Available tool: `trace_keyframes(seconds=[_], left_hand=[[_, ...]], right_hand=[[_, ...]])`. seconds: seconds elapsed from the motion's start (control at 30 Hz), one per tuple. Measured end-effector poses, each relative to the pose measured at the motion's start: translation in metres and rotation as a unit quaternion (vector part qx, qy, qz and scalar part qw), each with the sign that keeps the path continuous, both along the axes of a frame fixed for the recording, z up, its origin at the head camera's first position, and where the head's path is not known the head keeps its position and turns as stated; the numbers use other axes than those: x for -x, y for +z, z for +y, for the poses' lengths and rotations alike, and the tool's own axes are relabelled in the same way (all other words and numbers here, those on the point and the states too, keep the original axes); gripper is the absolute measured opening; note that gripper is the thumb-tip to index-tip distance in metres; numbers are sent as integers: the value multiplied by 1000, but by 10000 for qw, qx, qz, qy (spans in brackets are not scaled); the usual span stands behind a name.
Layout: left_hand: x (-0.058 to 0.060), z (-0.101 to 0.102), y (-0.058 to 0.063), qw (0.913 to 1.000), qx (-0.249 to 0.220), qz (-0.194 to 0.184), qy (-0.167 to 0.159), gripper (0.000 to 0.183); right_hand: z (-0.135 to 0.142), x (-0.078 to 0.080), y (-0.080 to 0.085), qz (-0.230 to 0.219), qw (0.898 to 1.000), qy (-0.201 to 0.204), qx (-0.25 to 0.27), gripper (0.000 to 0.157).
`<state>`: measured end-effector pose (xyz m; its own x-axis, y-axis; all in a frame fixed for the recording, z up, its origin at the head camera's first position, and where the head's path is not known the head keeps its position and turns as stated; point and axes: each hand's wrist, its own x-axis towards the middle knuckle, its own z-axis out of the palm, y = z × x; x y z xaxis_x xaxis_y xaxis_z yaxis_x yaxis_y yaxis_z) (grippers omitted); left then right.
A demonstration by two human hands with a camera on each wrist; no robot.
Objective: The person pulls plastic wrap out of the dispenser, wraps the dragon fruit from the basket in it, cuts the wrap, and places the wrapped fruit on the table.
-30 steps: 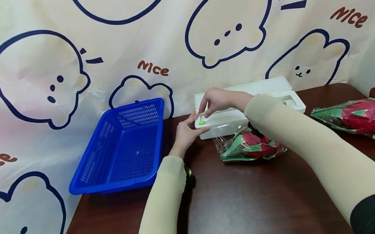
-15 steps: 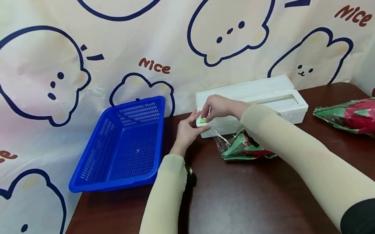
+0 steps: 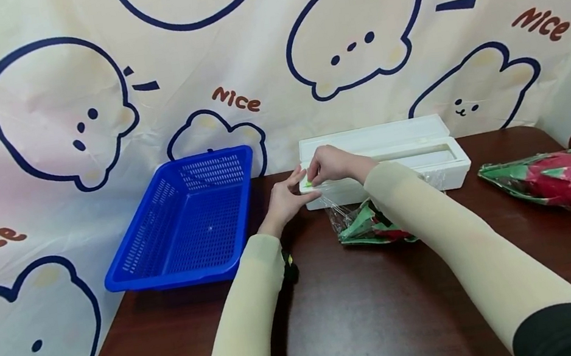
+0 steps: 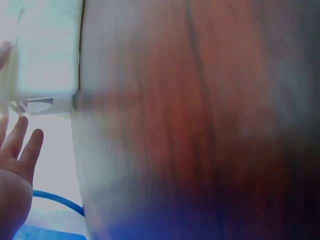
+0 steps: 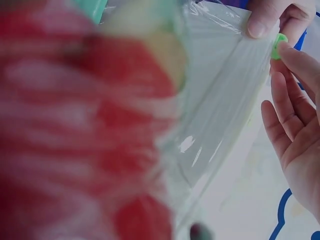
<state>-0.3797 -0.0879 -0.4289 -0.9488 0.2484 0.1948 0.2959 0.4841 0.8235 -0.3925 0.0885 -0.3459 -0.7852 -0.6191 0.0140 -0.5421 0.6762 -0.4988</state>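
Note:
At the left end of a white cling film dispenser point(image 3: 454, 176) with its lid raised, my left hand point(image 3: 283, 204) holds the corner, thumb at the front and fingers behind. My right hand point(image 3: 337, 163) pinches the small green slide cutter point(image 5: 276, 46) at that same end. Clear cling film point(image 5: 212, 110) stretches from the dispenser down to a red and green dragon fruit point(image 3: 361, 229), lying in front of it. My right forearm hides much of this fruit in the head view; close up in the right wrist view it is blurred.
A second dragon fruit point(image 3: 568, 179), wrapped in clear film, lies on the right of the brown table point(image 3: 372, 312). The blue plastic basket point(image 3: 173, 279) stands at the left. A printed cloth point(image 3: 254, 41) hangs right behind the dispenser.
My right hand has come down onto the green slide cutter, and its forearm has swung left over the dragon fruit. My left hand stays at the dispenser's end.

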Motion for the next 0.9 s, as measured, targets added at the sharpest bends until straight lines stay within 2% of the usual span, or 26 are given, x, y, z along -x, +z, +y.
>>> trace_keyframes(seconds=[0.2, 0.5, 0.9], left_hand=[[0, -1, -2, 10000, 22, -25, 16, 72], [-5, -6, -5, 9998, -137, -85, 97, 71], [0, -1, 0, 9999, -104, -99, 50, 71]], right_hand=[[1, -1, 0, 100, 9999, 38, -55, 6], [-6, -1, -2, -196, 9996, 186, 1, 14], [6, -2, 9, -150, 9991, 309, -256, 11]])
